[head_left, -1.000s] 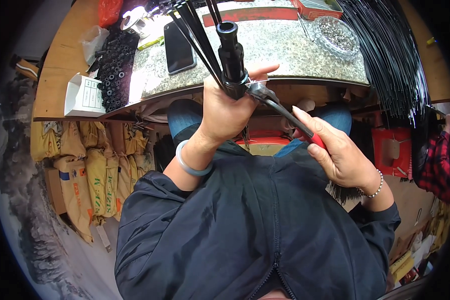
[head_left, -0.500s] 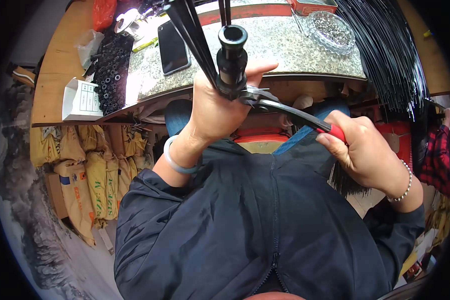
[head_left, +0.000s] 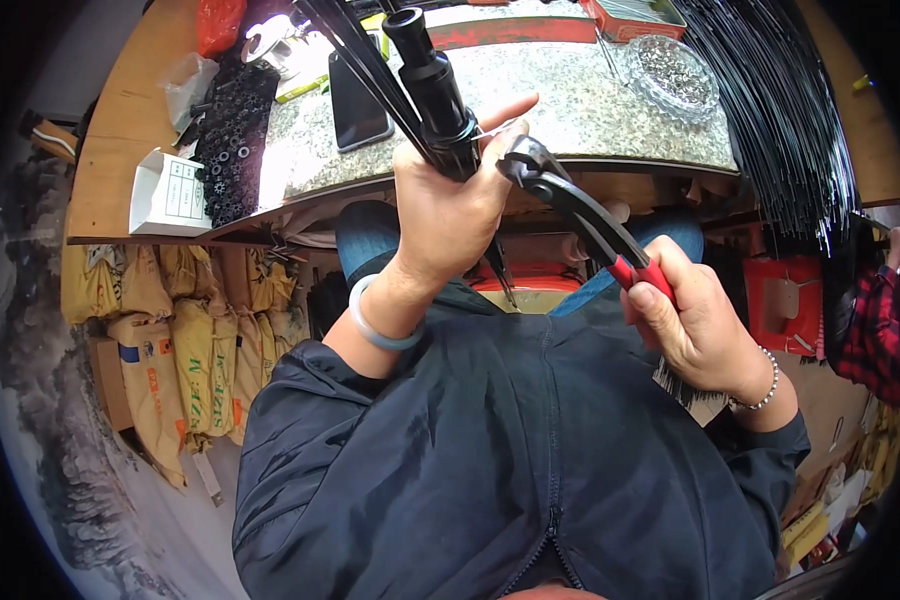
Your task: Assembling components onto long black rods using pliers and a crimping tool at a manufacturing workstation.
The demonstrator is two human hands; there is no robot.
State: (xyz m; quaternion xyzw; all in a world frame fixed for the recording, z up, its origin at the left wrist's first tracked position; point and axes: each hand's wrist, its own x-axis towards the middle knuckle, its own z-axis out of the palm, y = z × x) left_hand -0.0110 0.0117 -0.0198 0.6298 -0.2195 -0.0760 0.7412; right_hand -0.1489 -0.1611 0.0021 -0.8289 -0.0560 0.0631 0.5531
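- While seen from above in the head view, the black tubular fitting (head_left: 430,85) leans up and left over the surface's near edge, left of its middle, with a bundle of black rods (head_left: 370,85) along its left side.
- Judged by this view, the rods are gathered at the fitting, but a thin wire (head_left: 495,130) sticks out to the right, so its end looks unfinished.
- Left hand (head_left: 445,215): fingers wrapped around the fitting's lower end, one finger stretched right, thumb near the wire; the wrist is below the near edge.
- Right hand (head_left: 695,320): fingers clamped on the red grips of pliers (head_left: 580,203), below the near edge, toward its right corner. The pliers' head slants up beside the left thumb; whether they touch, I cannot tell.
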